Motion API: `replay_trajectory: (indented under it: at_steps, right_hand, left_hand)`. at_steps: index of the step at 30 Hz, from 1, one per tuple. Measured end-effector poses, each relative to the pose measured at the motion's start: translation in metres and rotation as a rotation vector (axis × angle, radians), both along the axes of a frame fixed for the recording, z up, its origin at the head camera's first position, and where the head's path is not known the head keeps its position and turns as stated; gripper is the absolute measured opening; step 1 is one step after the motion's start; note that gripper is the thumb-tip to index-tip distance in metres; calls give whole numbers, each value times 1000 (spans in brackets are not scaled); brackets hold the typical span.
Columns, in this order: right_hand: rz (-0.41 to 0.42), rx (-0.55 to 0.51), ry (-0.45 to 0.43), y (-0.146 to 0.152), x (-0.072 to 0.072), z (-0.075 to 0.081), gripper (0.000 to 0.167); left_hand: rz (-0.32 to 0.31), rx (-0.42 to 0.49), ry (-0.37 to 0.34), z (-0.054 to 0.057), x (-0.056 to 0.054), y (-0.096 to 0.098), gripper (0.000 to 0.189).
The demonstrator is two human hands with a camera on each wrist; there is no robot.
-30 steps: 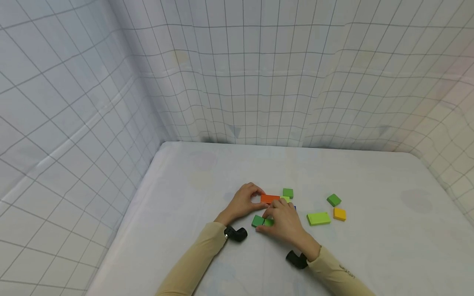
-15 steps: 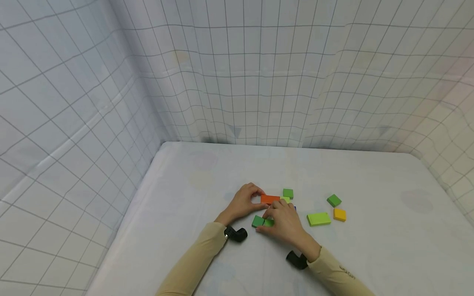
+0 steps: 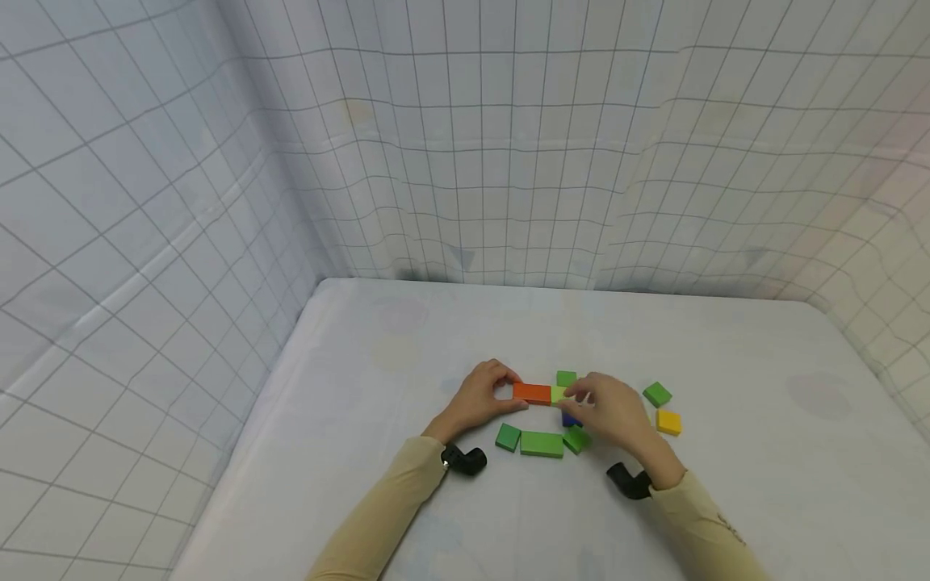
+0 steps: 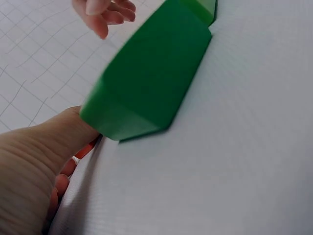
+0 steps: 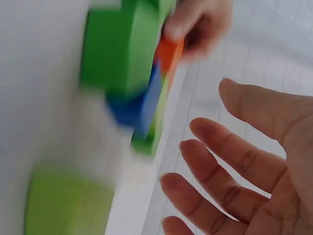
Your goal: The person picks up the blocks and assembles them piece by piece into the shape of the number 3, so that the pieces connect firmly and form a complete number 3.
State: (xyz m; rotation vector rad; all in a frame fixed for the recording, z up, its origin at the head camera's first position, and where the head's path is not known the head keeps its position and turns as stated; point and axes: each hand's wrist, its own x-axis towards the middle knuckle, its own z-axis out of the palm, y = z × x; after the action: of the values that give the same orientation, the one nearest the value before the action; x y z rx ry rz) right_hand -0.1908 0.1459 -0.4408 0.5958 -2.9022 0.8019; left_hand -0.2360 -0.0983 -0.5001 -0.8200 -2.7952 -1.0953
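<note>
An orange oblong block [image 3: 532, 393] lies flat on the table, its left end pinched between the thumb and fingers of my left hand [image 3: 479, 397]. Against its right end is a small lime block [image 3: 558, 394]. My right hand [image 3: 610, 407] hovers just right of that, fingers apart; in the right wrist view nothing is between the right fingers [image 5: 210, 161]. A blue block [image 3: 571, 418] shows partly below the right fingertips. Nearer me stand a dark green block [image 3: 508, 437], a long green block [image 3: 541, 445] and a tilted green block [image 3: 577, 439].
Behind the lime block lies a small green block [image 3: 566, 378]. Farther right are a green square block [image 3: 657, 394] and a yellow block [image 3: 668, 422]. A larger lime block [image 5: 68, 200], seen in the right wrist view, is hidden by my right hand in the head view.
My right hand has moved right and farther from me, off the long green block, uncovering the green blocks and part of the blue one. It now covers the larger lime block. My left hand stays put.
</note>
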Motion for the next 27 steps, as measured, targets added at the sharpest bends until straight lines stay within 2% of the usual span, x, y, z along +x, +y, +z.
replay_trajectory:
  at_steps: [5,8,11,15,18,27]
  right_hand:
    - [-136,-15,-30,54,-21,2,28]
    - [-191,5,-45,78,-27,2,37]
    - [-224,44,-109,95,-30,2,48]
    - [-255,76,-231,109,-32,1,58]
    - [-280,71,-293,116,-32,0,57]
    - [-268,54,-361,114,-36,3,39]
  left_hand:
    - [4,-3,-5,1,1,0,37]
    - [6,-9,-4,0,1,-1,37]
    - [12,-13,-5,-1,1,-2,37]
    - [9,-7,-7,0,1,-2,38]
    - [5,-4,-15,1,2,-1,38]
    - [10,-11,-18,-2,0,0,38]
